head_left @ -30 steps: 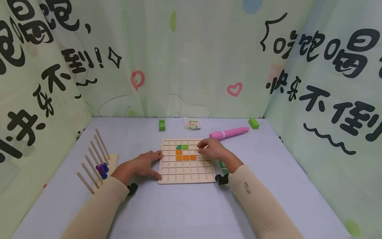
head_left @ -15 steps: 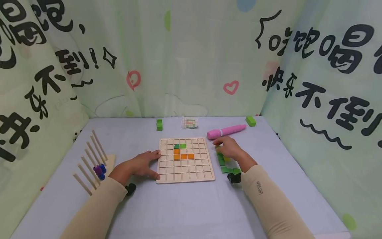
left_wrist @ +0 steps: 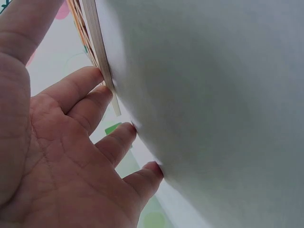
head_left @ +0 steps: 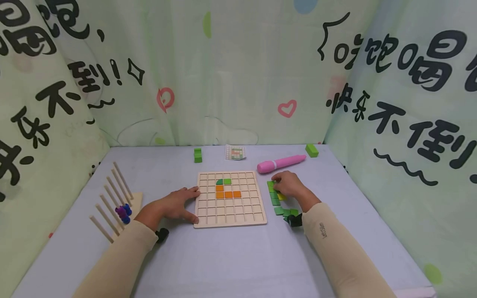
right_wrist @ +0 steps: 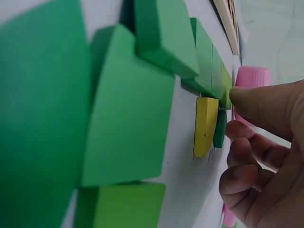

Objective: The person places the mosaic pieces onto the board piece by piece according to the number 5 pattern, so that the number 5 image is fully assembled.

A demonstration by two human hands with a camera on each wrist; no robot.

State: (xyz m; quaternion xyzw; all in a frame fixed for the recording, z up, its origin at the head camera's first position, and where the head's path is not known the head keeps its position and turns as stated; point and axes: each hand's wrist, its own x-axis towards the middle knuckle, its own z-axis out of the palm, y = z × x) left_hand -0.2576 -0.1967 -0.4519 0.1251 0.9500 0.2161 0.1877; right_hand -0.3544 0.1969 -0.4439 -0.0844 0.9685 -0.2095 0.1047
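Note:
A wooden grid board [head_left: 208, 211] lies in the middle of the table in the head view. On it are several orange square tiles [head_left: 228, 194], a light green tile [head_left: 227, 181] and a dark green tile [head_left: 220, 182] with a rounded corner. My left hand [head_left: 172, 205] is spread along the board's left edge, its fingertips touching it. My right hand [head_left: 292, 185] is over loose tiles right of the board. In the right wrist view its thumb touches a light green tile [right_wrist: 226, 85], its fingers bent and apart from the thumb, near a dark green piece [right_wrist: 220, 129] and a yellow piece [right_wrist: 205, 127].
A pink pen-shaped object [head_left: 281, 164] lies behind the right hand. A pattern card [head_left: 235, 152] and green blocks [head_left: 198, 155] [head_left: 311, 150] stand at the back. At left is a wooden peg stand [head_left: 138, 200] with purple and blue bear figures [head_left: 124, 213]. More green tiles [head_left: 286, 212] lie near the right wrist.
My right hand has moved from above the board's upper right to the loose tiles beside it, then shifted slightly right. The left hand stays at the board's edge.

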